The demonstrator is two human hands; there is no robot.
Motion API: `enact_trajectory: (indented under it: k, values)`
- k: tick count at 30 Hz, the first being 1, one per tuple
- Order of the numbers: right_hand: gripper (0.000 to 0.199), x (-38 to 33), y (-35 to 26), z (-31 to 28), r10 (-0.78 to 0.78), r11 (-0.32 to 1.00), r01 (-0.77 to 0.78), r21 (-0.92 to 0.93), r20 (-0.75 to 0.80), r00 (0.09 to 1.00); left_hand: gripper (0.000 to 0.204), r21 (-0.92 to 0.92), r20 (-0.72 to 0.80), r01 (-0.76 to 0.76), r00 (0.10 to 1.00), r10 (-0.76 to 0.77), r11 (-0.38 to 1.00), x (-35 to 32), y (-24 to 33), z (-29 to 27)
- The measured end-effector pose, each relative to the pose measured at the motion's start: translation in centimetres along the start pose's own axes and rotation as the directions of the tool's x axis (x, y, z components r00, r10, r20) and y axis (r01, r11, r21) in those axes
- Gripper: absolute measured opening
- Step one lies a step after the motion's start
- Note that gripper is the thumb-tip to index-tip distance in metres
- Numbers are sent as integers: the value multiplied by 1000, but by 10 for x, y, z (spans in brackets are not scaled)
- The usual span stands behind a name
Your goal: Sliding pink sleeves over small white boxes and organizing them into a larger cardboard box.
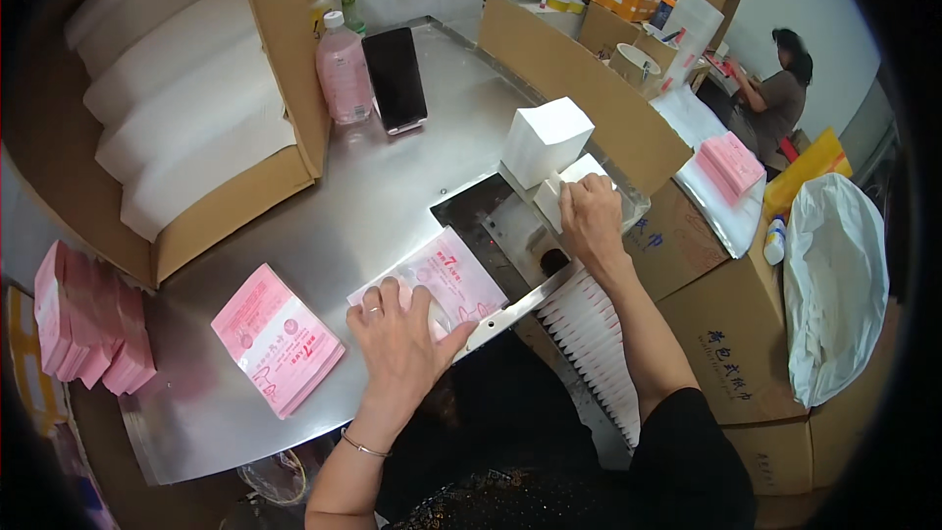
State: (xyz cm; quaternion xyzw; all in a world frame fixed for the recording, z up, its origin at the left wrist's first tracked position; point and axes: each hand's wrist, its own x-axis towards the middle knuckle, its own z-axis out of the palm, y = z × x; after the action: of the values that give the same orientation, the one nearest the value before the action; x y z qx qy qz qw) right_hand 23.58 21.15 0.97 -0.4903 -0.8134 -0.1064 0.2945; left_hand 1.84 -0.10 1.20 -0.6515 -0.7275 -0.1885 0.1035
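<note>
My left hand point(397, 339) is curled over a pink printed packet point(454, 270) near the table's front edge, thumb and fingers around its near end. Something white shows under the fingers, partly hidden. Farther right, my right hand point(594, 221) is closed on a small white stack of folded tissue point(586, 169) beside the metal-lined recess point(505, 221). An upright white block of folded paper point(548, 137) stands just behind that stack. Left of my left hand lies a pile of pink packets point(278, 342) with a white band.
An open carton point(235, 201) of white folded paper stands at the left, more pink packets point(88, 319) below it. A phone point(395, 80) leans by a pink bottle point(343, 69). White-and-pink packs point(589, 344) line up beneath the recess. Cartons point(731, 334) and a seated person point(780, 93) are at right.
</note>
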Motion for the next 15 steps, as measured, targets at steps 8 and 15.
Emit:
enact_trajectory:
  k: [8,15]
  values:
    - [35,-20,-11,-8,-204,945,246,217,-199,958,36,-217,106,-132,982,158,967,-7,6,7]
    - [36,-91,-121,-14,-632,634,629,450,-169,757,75,-334,-13,-78,997,78,939,-7,-17,2]
